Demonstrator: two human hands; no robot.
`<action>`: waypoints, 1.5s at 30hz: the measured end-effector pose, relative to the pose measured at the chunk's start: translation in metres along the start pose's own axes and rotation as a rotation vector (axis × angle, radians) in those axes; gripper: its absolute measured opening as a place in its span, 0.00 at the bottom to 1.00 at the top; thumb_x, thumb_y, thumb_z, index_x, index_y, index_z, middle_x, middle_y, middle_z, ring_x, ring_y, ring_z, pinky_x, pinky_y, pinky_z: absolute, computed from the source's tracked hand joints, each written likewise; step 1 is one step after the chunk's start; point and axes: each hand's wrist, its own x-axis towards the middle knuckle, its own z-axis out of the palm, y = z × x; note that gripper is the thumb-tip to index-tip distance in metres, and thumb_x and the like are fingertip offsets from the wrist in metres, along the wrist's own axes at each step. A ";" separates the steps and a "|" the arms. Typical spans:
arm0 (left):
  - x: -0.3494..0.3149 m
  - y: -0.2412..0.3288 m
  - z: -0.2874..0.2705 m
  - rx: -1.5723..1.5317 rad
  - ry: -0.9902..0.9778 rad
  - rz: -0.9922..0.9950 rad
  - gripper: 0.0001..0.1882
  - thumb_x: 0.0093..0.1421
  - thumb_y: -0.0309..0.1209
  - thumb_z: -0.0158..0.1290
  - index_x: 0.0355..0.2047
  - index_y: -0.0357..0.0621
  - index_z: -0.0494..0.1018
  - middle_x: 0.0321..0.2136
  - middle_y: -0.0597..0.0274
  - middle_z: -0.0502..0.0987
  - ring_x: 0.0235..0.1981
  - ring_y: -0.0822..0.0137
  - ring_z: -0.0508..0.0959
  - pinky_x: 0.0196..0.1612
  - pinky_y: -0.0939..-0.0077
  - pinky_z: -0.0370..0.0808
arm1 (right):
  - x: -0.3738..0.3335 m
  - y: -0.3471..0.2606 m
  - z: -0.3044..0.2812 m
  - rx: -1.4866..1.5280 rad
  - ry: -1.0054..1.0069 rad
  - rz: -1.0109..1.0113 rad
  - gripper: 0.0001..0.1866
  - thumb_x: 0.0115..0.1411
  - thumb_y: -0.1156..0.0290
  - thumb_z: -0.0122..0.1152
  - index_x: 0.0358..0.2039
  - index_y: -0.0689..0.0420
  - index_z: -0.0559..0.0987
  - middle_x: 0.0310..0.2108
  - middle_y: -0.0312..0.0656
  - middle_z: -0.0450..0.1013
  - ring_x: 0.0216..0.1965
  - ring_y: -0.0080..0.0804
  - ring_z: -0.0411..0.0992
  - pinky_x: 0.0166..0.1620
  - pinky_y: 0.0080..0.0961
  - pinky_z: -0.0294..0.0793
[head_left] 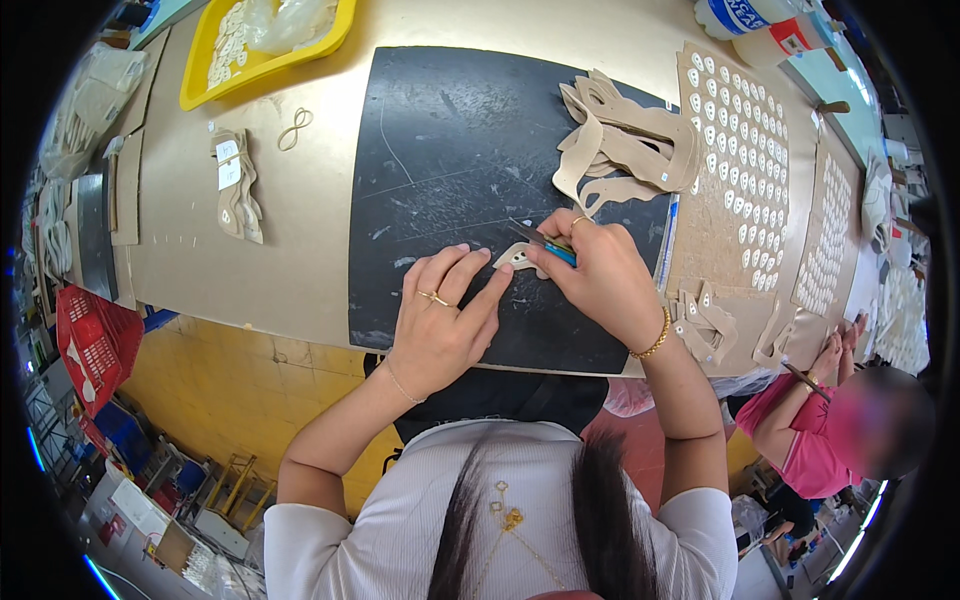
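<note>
A small beige leather-like piece (510, 258) with a white patch and dark holes lies on the black cutting mat (440, 150). My left hand (445, 320) rests on the mat, its fingers bent and one fingertip holding the piece down at its left end. My right hand (598, 268) is closed around a slim blue-handled tool (560, 251), whose thin dark point reaches left just above the piece. The right thumb is at the piece's right end. The tool's exact kind is partly hidden by the fingers. Beyond my right hand lies a pile of curved beige cut pieces (625, 140).
A beige sheet (730, 170) with rows of white patches lies at the right, with loose cutouts (703, 322) nearer me. At left are a yellow tray (200, 88), a tagged bundle (236, 190) and a looped band (294, 130). Bottles (770, 35) stand far right. A co-worker in pink (790, 440) sits at right.
</note>
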 end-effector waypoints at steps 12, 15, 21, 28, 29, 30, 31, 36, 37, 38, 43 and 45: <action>0.012 0.012 -0.010 0.132 -0.031 0.045 0.21 0.52 0.28 0.60 0.49 0.38 0.78 0.49 0.53 0.75 0.54 0.53 0.73 0.56 0.55 0.70 | -0.013 -0.007 -0.010 -0.168 0.087 -0.001 0.15 0.56 0.64 0.73 0.38 0.61 0.83 0.30 0.50 0.81 0.32 0.50 0.80 0.36 0.38 0.78; 0.012 0.012 -0.010 0.142 -0.026 0.052 0.19 0.54 0.28 0.58 0.48 0.37 0.78 0.48 0.53 0.75 0.54 0.53 0.73 0.55 0.56 0.71 | -0.012 -0.007 -0.008 -0.114 0.102 0.046 0.15 0.55 0.65 0.74 0.37 0.63 0.82 0.31 0.52 0.80 0.33 0.50 0.80 0.37 0.37 0.78; 0.012 0.013 -0.009 0.164 -0.027 0.058 0.18 0.56 0.29 0.57 0.47 0.37 0.77 0.47 0.53 0.74 0.53 0.54 0.73 0.54 0.57 0.71 | -0.012 -0.005 -0.003 -0.074 0.129 0.063 0.15 0.55 0.66 0.75 0.35 0.64 0.81 0.27 0.51 0.79 0.29 0.46 0.79 0.34 0.33 0.77; 0.012 0.013 -0.008 0.201 -0.030 0.084 0.18 0.56 0.30 0.54 0.46 0.36 0.77 0.46 0.52 0.74 0.53 0.53 0.73 0.54 0.57 0.71 | -0.012 -0.006 -0.002 -0.051 0.158 0.079 0.15 0.54 0.67 0.76 0.34 0.64 0.81 0.25 0.50 0.78 0.27 0.44 0.79 0.33 0.32 0.77; 0.012 0.013 -0.008 0.210 -0.029 0.090 0.18 0.56 0.30 0.54 0.46 0.36 0.77 0.46 0.52 0.74 0.53 0.53 0.73 0.54 0.56 0.71 | -0.012 -0.006 -0.003 -0.054 0.159 0.081 0.15 0.54 0.68 0.75 0.34 0.64 0.81 0.26 0.52 0.79 0.29 0.48 0.81 0.34 0.34 0.78; 0.013 0.012 -0.007 0.219 -0.027 0.096 0.18 0.56 0.30 0.54 0.46 0.36 0.77 0.46 0.52 0.74 0.53 0.53 0.73 0.54 0.56 0.71 | -0.012 -0.007 -0.003 -0.060 0.147 0.090 0.15 0.54 0.68 0.75 0.34 0.64 0.81 0.26 0.52 0.79 0.29 0.48 0.81 0.34 0.34 0.78; 0.013 0.012 -0.007 0.228 -0.026 0.101 0.18 0.56 0.30 0.54 0.47 0.36 0.77 0.46 0.52 0.74 0.53 0.53 0.73 0.54 0.56 0.71 | -0.011 -0.008 -0.004 -0.067 0.134 0.099 0.14 0.54 0.68 0.75 0.34 0.64 0.81 0.26 0.52 0.79 0.29 0.48 0.81 0.34 0.34 0.78; 0.012 0.010 -0.007 0.265 -0.037 0.130 0.18 0.57 0.30 0.54 0.47 0.36 0.77 0.46 0.52 0.74 0.53 0.53 0.73 0.54 0.55 0.70 | -0.009 -0.009 -0.005 -0.085 0.124 0.104 0.14 0.55 0.68 0.74 0.34 0.65 0.81 0.25 0.52 0.78 0.29 0.49 0.80 0.34 0.35 0.78; 0.012 0.009 -0.007 0.267 -0.041 0.134 0.18 0.57 0.30 0.54 0.47 0.36 0.77 0.46 0.52 0.74 0.53 0.52 0.73 0.55 0.55 0.70 | -0.008 -0.009 -0.005 -0.085 0.120 0.109 0.14 0.54 0.68 0.74 0.34 0.65 0.81 0.25 0.52 0.78 0.29 0.49 0.80 0.34 0.35 0.78; 0.012 0.009 -0.007 0.269 -0.043 0.135 0.18 0.57 0.31 0.54 0.47 0.37 0.77 0.46 0.52 0.74 0.53 0.53 0.73 0.55 0.54 0.70 | -0.008 -0.009 -0.005 -0.084 0.115 0.113 0.14 0.54 0.68 0.74 0.34 0.64 0.81 0.25 0.52 0.78 0.29 0.50 0.80 0.34 0.36 0.78; 0.012 0.008 -0.007 0.268 -0.036 0.135 0.18 0.58 0.31 0.54 0.47 0.37 0.77 0.46 0.52 0.74 0.53 0.53 0.73 0.56 0.53 0.70 | -0.006 -0.006 -0.004 -0.081 0.122 0.102 0.17 0.55 0.63 0.75 0.34 0.64 0.80 0.23 0.48 0.76 0.24 0.39 0.74 0.31 0.30 0.72; 0.011 0.008 -0.007 0.274 -0.042 0.134 0.18 0.58 0.31 0.54 0.47 0.38 0.77 0.46 0.52 0.74 0.53 0.54 0.73 0.56 0.53 0.69 | -0.006 -0.005 -0.004 -0.078 0.123 0.095 0.17 0.56 0.63 0.75 0.34 0.63 0.80 0.24 0.48 0.76 0.24 0.40 0.75 0.32 0.31 0.72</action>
